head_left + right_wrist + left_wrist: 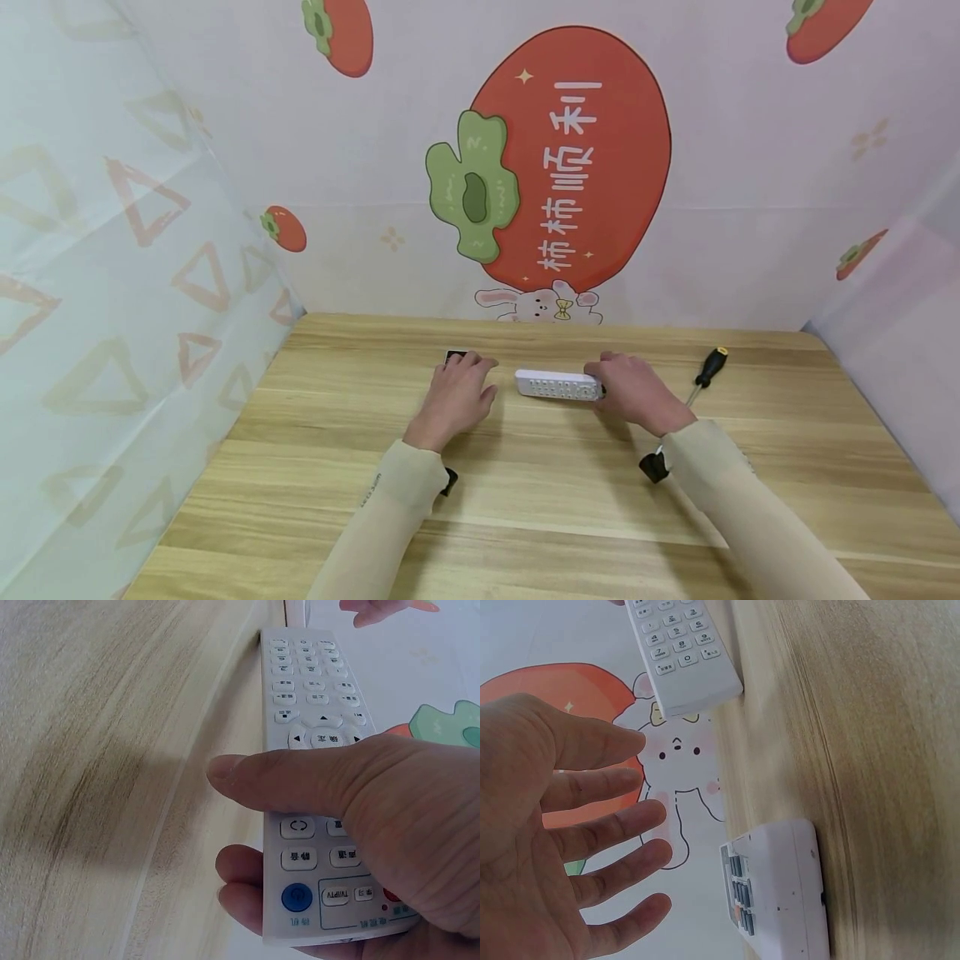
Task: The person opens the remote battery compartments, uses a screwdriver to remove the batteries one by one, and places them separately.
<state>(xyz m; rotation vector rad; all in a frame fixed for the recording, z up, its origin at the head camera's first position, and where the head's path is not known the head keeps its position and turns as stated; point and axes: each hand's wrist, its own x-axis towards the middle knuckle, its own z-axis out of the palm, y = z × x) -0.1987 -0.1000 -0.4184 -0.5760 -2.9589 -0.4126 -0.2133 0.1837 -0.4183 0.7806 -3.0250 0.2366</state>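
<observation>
A white remote control (558,385) with rows of buttons is gripped at its right end by my right hand (633,390). In the right wrist view the thumb lies across the remote's (309,862) button face, and curled fingertips show along its far edge. My left hand (457,396) has its fingers spread and holds nothing. Close by it is a white calculator-like device (784,892) with grey keys and one orange key, mostly covered by that hand in the head view. The free end of the remote (686,664) points toward the left hand.
A screwdriver (711,367) with a black and yellow handle lies to the right, its shaft passing behind the right wrist. Black pieces show by the left wrist (448,481) and right wrist (654,467). Printed cloth walls (360,258) enclose the wooden table (540,500).
</observation>
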